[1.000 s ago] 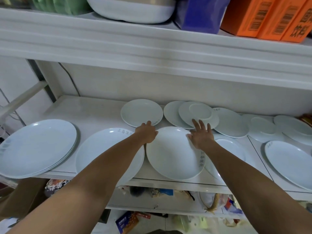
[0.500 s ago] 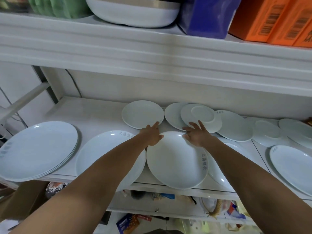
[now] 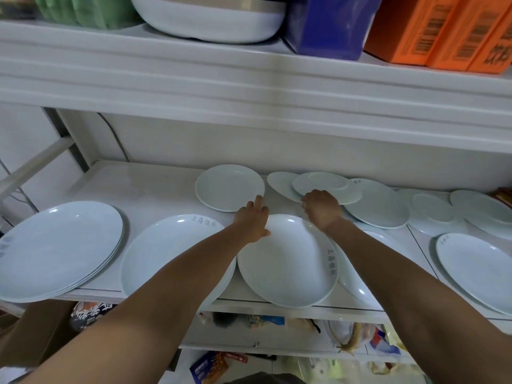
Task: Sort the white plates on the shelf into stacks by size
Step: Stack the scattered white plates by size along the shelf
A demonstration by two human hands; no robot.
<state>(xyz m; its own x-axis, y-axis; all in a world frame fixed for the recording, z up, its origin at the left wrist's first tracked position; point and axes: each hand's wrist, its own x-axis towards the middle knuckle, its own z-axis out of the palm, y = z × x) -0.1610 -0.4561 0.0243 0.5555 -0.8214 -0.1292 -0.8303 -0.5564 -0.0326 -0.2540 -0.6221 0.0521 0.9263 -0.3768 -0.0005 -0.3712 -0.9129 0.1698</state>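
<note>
Nearest us, along the front edge of the shelf (image 3: 155, 184), the large white plates lie in a row: a stack of large plates (image 3: 55, 245) at the far left, a lettered plate (image 3: 177, 253) partly under our left forearm, a centre plate (image 3: 288, 259) overlapping a half-hidden plate (image 3: 357, 275) on its right, and another big plate (image 3: 476, 267) at the far right. Just beyond the centre plate's far rim, our left hand (image 3: 253, 220) has an open grip: the thumb rests against that rim and the straight index finger touches the near rim of a small plate (image 3: 230, 187) in the back row. Our right hand (image 3: 322, 207) sits at the near edge of an overturned small plate (image 3: 327, 187). Its fingers curl down out of sight, so we cannot tell whether its grip closes on the plate. That plate lies on top of a tilted plate (image 3: 282, 184) and a medium plate (image 3: 379, 206), with further plates (image 3: 432, 212) scattered to the right. On the upper shelf stand a white bowl (image 3: 210, 20), a blue box (image 3: 327, 26) and orange boxes (image 3: 443, 31).
</note>
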